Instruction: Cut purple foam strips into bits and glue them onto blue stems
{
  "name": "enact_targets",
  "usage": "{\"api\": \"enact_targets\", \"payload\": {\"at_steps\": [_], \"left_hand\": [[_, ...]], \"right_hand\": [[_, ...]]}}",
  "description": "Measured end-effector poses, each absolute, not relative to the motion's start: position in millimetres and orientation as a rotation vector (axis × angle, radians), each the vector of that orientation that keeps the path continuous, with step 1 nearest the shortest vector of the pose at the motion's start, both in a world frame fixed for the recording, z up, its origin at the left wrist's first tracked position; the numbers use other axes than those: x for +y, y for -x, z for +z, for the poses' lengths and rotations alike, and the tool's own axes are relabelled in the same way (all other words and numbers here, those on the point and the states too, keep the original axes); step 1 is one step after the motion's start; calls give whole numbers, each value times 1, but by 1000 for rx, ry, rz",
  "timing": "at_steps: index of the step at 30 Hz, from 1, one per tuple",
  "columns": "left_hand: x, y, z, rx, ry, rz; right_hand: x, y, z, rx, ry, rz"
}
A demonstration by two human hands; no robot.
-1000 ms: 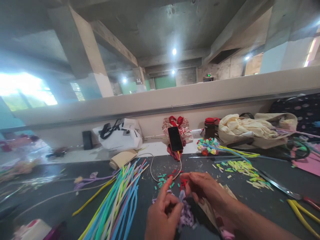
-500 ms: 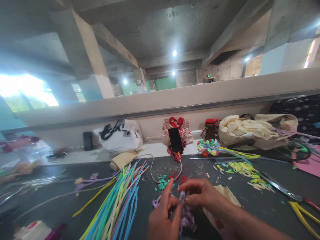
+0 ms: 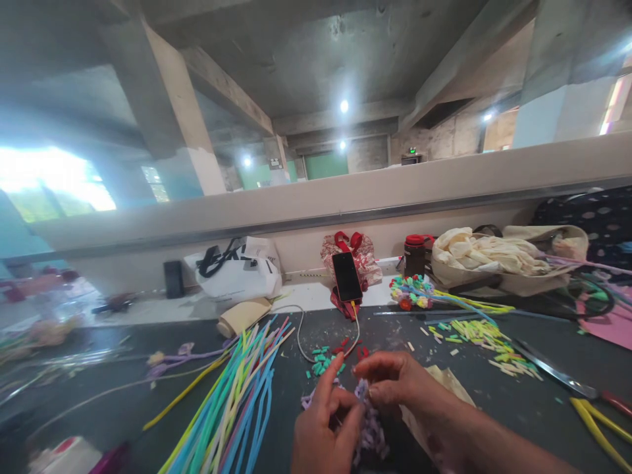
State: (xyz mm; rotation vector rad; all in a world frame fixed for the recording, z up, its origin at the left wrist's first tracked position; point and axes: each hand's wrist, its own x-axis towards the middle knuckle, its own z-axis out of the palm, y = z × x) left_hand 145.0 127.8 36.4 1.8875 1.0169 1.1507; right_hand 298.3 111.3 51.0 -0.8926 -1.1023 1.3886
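Observation:
Low in the middle of the head view, my left hand (image 3: 326, 421) is closed, thumb and fingers bent together over a pile of short lilac pieces (image 3: 372, 438). What lies between its fingertips is too small to make out. My right hand (image 3: 402, 385) comes in from the right, its thumb and index finger pinched at a small lilac piece (image 3: 362, 390). The fingertips of both hands are close together above the pile. Just beyond them lie small green pieces (image 3: 323, 363) and a few red pieces (image 3: 363, 352).
Long coloured stems (image 3: 232, 395) lie to the left. A phone (image 3: 347, 276) leans upright behind, with a cable attached. Yellow-green cut pieces (image 3: 478, 332), scissors (image 3: 557, 375) and a beige cloth (image 3: 449, 385) are on the right. A dark bottle (image 3: 413, 258) stands near the wall.
Both hands stay nearly in place. The fingers of my left hand have shifted slightly, and the lilac piece near my right fingertips sits slightly differently.

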Motion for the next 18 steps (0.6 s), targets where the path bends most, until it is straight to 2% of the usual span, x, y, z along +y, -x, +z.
{"api": "enact_targets", "payload": {"at_steps": [18], "left_hand": [[123,-147,43,970,-1742,1078]], "right_hand": [[112,-300,48,-1111,931,1355]]}}
